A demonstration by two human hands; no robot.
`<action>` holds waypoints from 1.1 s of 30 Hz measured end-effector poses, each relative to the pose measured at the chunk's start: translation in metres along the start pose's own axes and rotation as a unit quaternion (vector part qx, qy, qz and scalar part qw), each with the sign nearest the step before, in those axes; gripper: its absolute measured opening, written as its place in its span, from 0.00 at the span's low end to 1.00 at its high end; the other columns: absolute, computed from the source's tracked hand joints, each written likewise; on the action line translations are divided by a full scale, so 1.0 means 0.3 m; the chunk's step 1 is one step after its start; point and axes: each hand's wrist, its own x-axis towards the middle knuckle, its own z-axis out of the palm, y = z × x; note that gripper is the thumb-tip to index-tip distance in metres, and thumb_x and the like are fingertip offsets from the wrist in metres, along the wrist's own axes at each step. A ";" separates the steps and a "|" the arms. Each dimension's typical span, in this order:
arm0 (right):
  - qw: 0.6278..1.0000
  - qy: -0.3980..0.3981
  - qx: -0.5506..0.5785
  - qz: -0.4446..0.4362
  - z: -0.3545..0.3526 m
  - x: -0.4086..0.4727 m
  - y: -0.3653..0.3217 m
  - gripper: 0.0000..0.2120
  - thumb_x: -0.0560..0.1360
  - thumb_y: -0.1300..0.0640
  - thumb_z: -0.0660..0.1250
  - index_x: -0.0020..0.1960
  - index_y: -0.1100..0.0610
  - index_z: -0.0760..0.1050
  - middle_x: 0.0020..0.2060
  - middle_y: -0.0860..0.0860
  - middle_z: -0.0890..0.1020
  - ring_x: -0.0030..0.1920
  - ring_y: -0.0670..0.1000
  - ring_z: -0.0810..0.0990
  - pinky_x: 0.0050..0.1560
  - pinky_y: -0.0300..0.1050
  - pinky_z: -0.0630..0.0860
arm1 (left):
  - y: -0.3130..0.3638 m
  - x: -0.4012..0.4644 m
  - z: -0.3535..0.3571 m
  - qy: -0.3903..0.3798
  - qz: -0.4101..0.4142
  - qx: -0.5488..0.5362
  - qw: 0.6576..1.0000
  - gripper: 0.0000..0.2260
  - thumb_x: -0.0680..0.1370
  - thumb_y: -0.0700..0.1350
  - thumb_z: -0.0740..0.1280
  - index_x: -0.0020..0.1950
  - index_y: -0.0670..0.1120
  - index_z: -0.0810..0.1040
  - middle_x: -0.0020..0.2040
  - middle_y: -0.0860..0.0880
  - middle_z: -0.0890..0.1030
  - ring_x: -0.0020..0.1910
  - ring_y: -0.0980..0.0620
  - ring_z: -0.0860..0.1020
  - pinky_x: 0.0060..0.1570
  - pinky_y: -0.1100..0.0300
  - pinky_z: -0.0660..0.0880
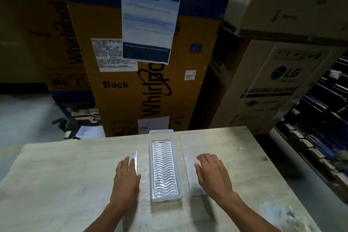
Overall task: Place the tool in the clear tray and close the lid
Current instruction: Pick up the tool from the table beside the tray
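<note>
Beside tray [165, 198] edges: left hand [126, 176] touching tool [135, 160], right hand [212, 173] on lid [192, 149] (fingers open).

Clear tray [165, 198] lengthwise on pale tabletop [56, 184], left hand [127, 174] touching slim metal tool [135, 160], right hand [212, 172] on flat lid [192, 145], Whirlpool box [150, 81] behind

Two bare forearms enter from the bottom edge, with no sleeves, gloves, watch or rings to be seen. The left hand [126, 176] and right hand [212, 172] are uncovered, fingers [201, 158] plain, nails short.
</note>
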 end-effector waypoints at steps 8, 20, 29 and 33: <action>0.993 -0.111 -0.006 0.023 0.093 -0.008 -0.015 0.29 0.82 0.39 0.53 0.78 0.51 0.63 0.79 0.52 0.63 0.79 0.55 0.60 0.78 0.55 0.49 | -0.032 -0.017 0.050 0.011 -0.039 0.030 0.999 0.22 0.83 0.51 0.60 0.76 0.46 0.62 0.68 0.43 0.71 0.64 0.43 0.71 0.61 0.48 0.73; 0.989 -0.136 0.054 0.003 0.101 -0.040 0.001 0.32 0.78 0.40 0.43 0.74 0.52 0.68 0.75 0.51 0.70 0.75 0.54 0.68 0.75 0.55 0.62 | -0.044 0.087 0.118 0.002 -0.153 -0.092 0.984 0.18 0.77 0.43 0.71 0.63 0.38 0.71 0.57 0.36 0.76 0.56 0.35 0.77 0.55 0.41 0.76; 0.984 -0.166 0.056 0.019 0.078 -0.025 0.013 0.30 0.79 0.40 0.45 0.76 0.52 0.66 0.76 0.51 0.68 0.76 0.53 0.66 0.74 0.55 0.63 | -0.049 0.117 0.129 0.006 -0.159 -0.087 0.983 0.11 0.76 0.43 0.71 0.52 0.39 0.72 0.50 0.37 0.79 0.49 0.35 0.80 0.48 0.46 0.79; 0.983 -0.172 0.056 0.013 0.081 -0.024 0.016 0.27 0.81 0.43 0.51 0.76 0.52 0.64 0.76 0.51 0.67 0.76 0.53 0.65 0.74 0.53 0.63 | -0.043 0.122 0.113 -0.017 -0.161 -0.089 0.983 0.06 0.77 0.40 0.67 0.52 0.40 0.75 0.51 0.39 0.77 0.49 0.38 0.79 0.45 0.50 0.73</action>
